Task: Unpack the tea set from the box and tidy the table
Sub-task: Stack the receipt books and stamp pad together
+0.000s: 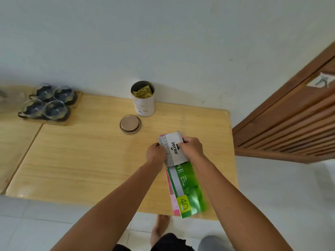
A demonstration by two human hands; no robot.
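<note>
**Both hands on stamp pad box at table's right side**

Left hand and right hand close on opposite edges of the grey box, which sits atop a green book and a pink one on the table. Tea cups sit grouped on a tray at far left. Open tin stands by the wall, its lid lying just beside it.

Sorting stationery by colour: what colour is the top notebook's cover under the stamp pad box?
Bright green glossy notebook cover, with a yellow corner label; head view.
</note>
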